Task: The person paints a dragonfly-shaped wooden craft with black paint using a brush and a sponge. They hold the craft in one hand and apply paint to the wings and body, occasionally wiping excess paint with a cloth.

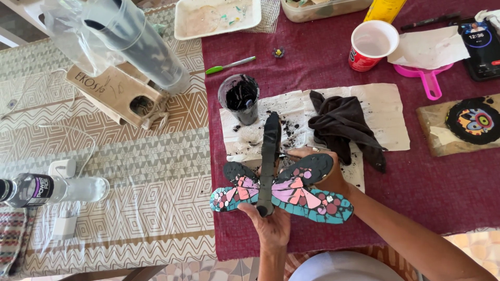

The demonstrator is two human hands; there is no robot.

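Note:
A dragonfly-shaped mosaic piece [291, 190] with pink, purple and teal tiles and a long black body is held over the maroon cloth. My left hand [271, 225] grips the near end of the black body from below. My right hand [325, 174] holds the piece from underneath the right wings, mostly hidden by them. The upper wings and body are smeared with black grout. A cup of black grout [239, 98] stands just beyond the piece on stained white paper [383, 112]. A dark rag [344, 127] lies on that paper to the right.
A red cup [371, 44], pink scoop [428, 80], phone [482, 47] and round mosaic on a wood block [471, 122] sit at right. A green pen [229, 65], white tray [216, 18], wooden box [117, 93], grey tube [138, 44] and bottle [47, 188] occupy the left.

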